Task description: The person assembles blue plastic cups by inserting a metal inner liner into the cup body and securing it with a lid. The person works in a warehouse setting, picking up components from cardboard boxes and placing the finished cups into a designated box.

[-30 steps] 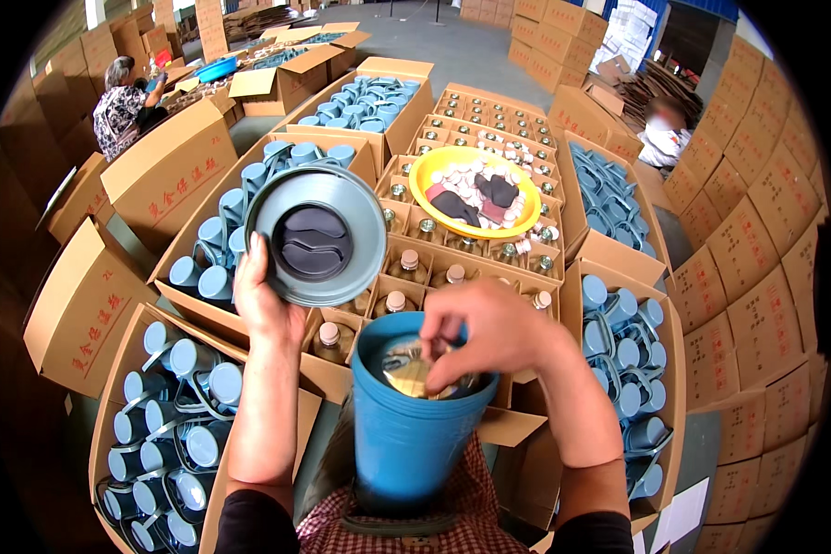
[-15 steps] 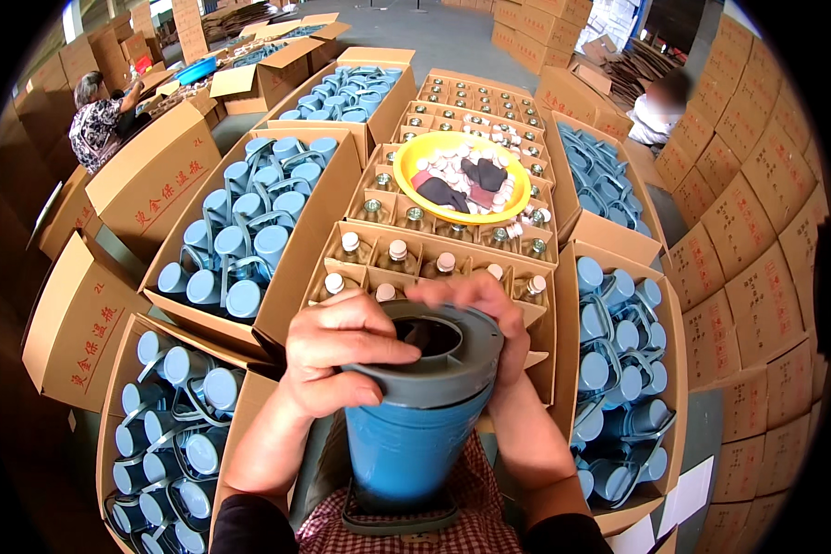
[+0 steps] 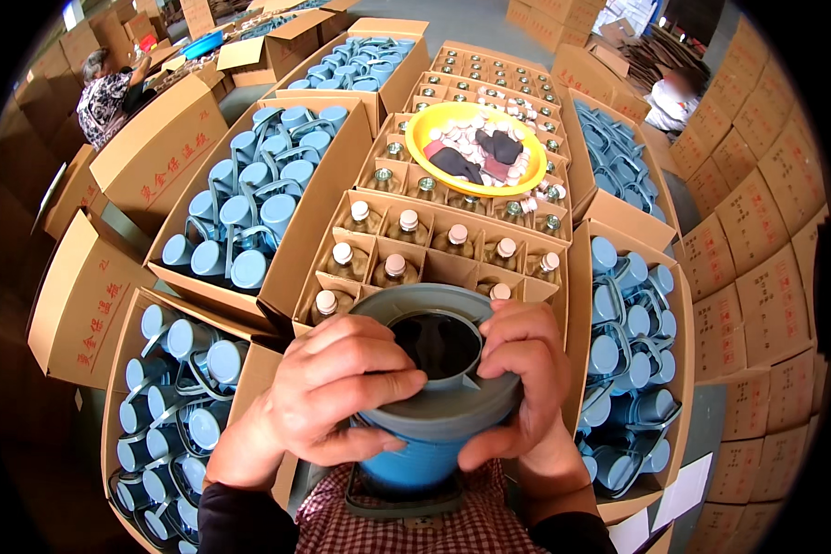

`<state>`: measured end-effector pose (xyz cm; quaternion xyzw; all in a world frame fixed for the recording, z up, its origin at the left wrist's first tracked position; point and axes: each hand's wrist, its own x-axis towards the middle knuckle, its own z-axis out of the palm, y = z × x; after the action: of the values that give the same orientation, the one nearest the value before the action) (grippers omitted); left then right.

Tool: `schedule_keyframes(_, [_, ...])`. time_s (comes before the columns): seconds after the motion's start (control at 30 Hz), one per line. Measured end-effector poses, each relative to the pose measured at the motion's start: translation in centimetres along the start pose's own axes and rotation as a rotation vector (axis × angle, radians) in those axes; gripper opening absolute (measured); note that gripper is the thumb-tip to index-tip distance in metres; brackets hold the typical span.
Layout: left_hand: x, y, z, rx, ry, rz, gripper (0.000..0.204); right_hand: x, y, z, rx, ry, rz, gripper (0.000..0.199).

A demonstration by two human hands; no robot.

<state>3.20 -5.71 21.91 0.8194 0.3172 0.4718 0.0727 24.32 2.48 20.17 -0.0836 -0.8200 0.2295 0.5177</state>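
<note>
In front of my lap I hold a blue thermos jug shell [image 3: 423, 460] with its open end up. A wide grey collar [image 3: 448, 399] sits on that end, around a dark round hole. My left hand [image 3: 346, 383] presses its fingers onto the collar's left side, the fingertips near the hole. On the right side my right hand [image 3: 526, 374] grips the collar, thumb below the rim and fingers on top. The shell's lower end is against my checked apron [image 3: 319, 522], where a grey strap-like handle [image 3: 404, 509] shows.
Ahead stands a divided carton [image 3: 342, 205] of glass liners with pale caps. A yellow basin [image 3: 489, 190] with white caps and dark gloves rests on liners behind it. Cartons of blue jugs [image 3: 240, 210] flank me on both sides. Two people sit farther off, left and right.
My right hand has moved from across the far rim to the collar's right side, its thumb now under the rim. The collar's hole shows more fully. The view has shifted slightly.
</note>
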Motion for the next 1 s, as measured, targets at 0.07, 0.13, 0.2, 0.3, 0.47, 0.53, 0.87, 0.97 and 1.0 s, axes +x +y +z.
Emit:
schedule_keyframes(0.07, [-0.3,-0.1,0.0,0.038,-0.027,-0.038,0.047,-0.3,0.5,0.3,-0.052,-0.022,0.009,0.066])
schedule_keyframes(0.13, [0.3,0.2,-0.6,0.166,-0.14,-0.113,0.056,-0.4,1.2,0.6,-0.108,-0.038,0.031,0.066])
schedule_keyframes(0.2, [1.7,1.5,-0.9,0.286,-0.257,-0.257,0.06,0.2,1.5,1.4,-0.087,-0.04,0.057,0.065])
schedule_keyframes(0.3, [1.1,1.9,0.4,0.396,-0.171,-0.27,0.059,0.6,2.1,2.6,-0.048,-0.029,0.079,0.061])
schedule_keyframes(0.47, [-0.3,-0.6,1.5,0.486,-0.078,-0.288,0.053,0.5,5.2,4.6,0.052,0.021,0.102,0.047])
schedule_keyframes(0.53, [-0.3,-1.2,1.4,0.455,-0.079,-0.293,0.049,0.3,6.2,5.2,0.094,0.034,0.14,0.045])
schedule_keyframes(0.87, [1.0,-1.5,0.0,0.462,-0.213,-0.401,0.053,0.6,9.5,5.4,0.495,-0.01,0.245,0.05])
schedule_keyframes(0.97, [2.4,-1.3,1.0,0.567,-0.271,-0.448,0.052,-0.1,10.7,6.8,0.63,0.03,0.284,0.06])
schedule_keyframes(1.0, [2.6,-1.3,1.2,0.618,-0.29,-0.465,0.05,-0.4,11.0,7.1,0.694,0.04,0.31,0.062])
